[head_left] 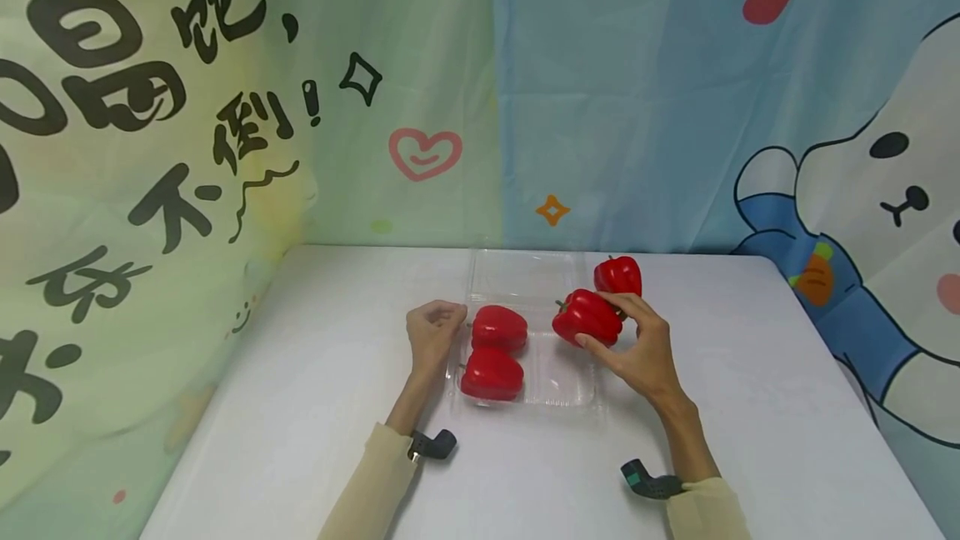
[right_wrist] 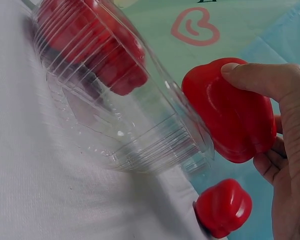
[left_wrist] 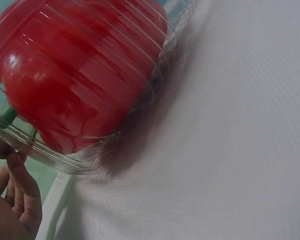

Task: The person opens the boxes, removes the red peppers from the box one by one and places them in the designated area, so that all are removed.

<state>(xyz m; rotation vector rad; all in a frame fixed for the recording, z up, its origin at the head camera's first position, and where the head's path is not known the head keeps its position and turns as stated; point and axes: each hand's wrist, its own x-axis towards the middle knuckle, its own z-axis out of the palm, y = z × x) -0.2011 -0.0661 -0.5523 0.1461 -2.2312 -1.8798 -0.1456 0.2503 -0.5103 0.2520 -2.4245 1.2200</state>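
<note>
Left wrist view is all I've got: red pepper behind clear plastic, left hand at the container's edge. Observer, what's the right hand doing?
Observer: The right hand grips another red pepper, its stem end toward the left in the head view.
Operator: Does one sit outside the container with no hand on it?
Observer: Yes, a loose pepper rests on the table, farther back than the held one.
Operator: Which side of the container has room?
Observer: The right; the head view shows the two peppers inside along its left side, with bare plastic beside them.
</note>
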